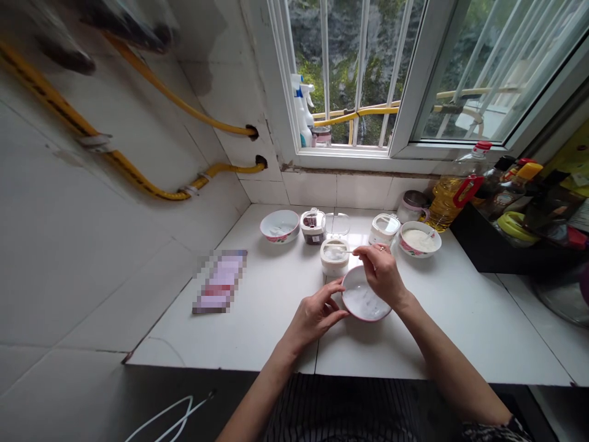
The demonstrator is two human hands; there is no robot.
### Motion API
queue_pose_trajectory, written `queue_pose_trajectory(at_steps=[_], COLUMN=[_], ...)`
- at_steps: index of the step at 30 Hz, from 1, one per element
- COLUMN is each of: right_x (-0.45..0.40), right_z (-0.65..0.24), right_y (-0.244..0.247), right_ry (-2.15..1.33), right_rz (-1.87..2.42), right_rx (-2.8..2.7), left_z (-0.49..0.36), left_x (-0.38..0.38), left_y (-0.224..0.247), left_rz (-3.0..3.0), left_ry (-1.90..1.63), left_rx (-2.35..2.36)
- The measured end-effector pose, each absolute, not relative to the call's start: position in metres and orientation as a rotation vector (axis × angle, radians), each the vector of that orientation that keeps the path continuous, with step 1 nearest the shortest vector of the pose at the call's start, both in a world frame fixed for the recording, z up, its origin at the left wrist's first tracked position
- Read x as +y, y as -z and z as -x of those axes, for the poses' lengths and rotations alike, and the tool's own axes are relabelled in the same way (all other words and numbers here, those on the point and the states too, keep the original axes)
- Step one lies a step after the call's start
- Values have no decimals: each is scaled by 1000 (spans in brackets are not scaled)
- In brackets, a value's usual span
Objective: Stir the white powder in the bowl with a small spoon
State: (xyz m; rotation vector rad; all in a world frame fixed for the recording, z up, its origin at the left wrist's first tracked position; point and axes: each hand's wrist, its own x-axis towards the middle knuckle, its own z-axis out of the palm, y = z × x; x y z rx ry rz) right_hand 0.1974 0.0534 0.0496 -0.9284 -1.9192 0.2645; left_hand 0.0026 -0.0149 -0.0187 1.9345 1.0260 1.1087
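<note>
Fingers of my left hand point(315, 314) are curled round the left rim of a white bowl point(356, 281) with white powder or grains in its bottom. My right hand point(383, 275) pinches the handle of a small white spoon point(347, 252) above the bowl's far side. The spoon's tip reaches into a small white seasoning jar point(335, 266), its clear lid point(338, 223) tipped up, with white grains inside. Just behind stands a similar jar point(313, 228) with dark contents. A third white jar point(384, 228) is to the right, behind my right hand.
A flowered bowl point(280, 227) stands at the back left; another point(419, 239), filled with something pale, at the right. An oil bottle point(448, 190) and a black rack point(483, 242) of bottles occupy the right. A blurred-out purple item point(221, 282) lies left, near the tiled wall.
</note>
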Motion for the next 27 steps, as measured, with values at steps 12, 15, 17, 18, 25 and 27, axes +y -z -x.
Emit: queue_pose_trajectory(at_steps=[12,15,17,18,25,27], right_x=[49,49,48,47,49,52], right_z=[-234,-233,-229,-227,-229,-232], right_y=[-64,-61,-60,-59,-62,-63], right_ry=[-676,-657,-665,-687,-1137,-1251], right_rz=[1011,1059,1066,1066,1170,1189], right_rx=[-1904,-2088,-2157,-2175,-1885,-1742], left_z=[-2,-1,-1,-1,-2,-2], left_x=[-16,-15,-15,-15,-15,-15], left_y=[19,20,20,20,20,20], left_rz=[-1959,-1971,-1975,-1977,-1970,-1968], left_ry=[-1110,-1108,-1111,-1115,-1108,-1106], left_rx=[1030,1018,1015,1014,1018,1024])
